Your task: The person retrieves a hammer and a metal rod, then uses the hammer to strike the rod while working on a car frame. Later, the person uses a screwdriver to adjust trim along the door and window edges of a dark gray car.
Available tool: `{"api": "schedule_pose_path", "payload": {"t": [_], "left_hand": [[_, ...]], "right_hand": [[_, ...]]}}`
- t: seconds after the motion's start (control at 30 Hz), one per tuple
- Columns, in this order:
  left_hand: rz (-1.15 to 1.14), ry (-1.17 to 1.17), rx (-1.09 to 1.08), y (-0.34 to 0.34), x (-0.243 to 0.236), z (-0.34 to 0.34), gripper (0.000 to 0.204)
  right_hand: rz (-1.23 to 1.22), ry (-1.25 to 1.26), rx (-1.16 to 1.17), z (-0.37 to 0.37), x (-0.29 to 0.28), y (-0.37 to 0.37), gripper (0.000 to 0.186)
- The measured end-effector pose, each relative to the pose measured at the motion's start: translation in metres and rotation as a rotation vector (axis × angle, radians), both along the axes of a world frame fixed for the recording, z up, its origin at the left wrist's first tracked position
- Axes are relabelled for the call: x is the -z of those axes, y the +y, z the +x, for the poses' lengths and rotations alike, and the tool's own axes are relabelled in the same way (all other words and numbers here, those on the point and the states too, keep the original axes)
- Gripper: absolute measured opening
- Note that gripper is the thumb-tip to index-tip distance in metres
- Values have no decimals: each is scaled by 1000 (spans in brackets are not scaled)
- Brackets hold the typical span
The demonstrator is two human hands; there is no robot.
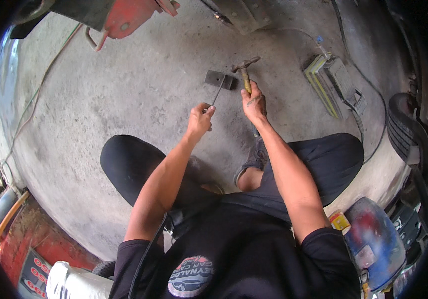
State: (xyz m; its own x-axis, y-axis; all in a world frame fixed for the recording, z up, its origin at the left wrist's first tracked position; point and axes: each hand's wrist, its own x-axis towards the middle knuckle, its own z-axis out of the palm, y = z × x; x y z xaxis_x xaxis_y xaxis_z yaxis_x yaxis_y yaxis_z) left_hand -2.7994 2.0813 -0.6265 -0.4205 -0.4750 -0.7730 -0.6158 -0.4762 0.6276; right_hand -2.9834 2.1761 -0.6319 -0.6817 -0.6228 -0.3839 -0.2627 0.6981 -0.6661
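Observation:
On the concrete floor ahead of me lies a small dark metal block (214, 78) with a hole in its face. My left hand (201, 118) is closed around the lower end of a thin metal rod (218, 91), whose far tip reaches the block; its handle end is hidden in my fingers. My right hand (255, 105) grips a hammer (246, 74) by its yellowish handle. The hammer's head is raised just right of the block, apart from the rod. Whether the rod tip sits in a hole I cannot tell.
A grey and yellow foot pump (326, 82) with a hose stands to the right. Beyond it are a black cable and a tyre (404, 127). A red metal vehicle part (129, 20) overhangs the far left. A paint-stained blue container (373, 239) is at the near right.

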Motion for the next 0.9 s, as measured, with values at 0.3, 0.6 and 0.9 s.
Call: {"api": "schedule_pose_path", "payload": {"t": [0.3, 0.6, 0.9], "left_hand": [[120, -27, -112, 14, 34, 0, 33], [74, -44, -26, 15, 42, 2, 37], [-318, -41, 134, 21, 66, 4, 42]], "right_hand": [[-28, 127, -11, 13, 0, 6, 40], [58, 137, -106, 18, -14, 7, 44], [54, 191, -185, 18, -11, 13, 44]]}}
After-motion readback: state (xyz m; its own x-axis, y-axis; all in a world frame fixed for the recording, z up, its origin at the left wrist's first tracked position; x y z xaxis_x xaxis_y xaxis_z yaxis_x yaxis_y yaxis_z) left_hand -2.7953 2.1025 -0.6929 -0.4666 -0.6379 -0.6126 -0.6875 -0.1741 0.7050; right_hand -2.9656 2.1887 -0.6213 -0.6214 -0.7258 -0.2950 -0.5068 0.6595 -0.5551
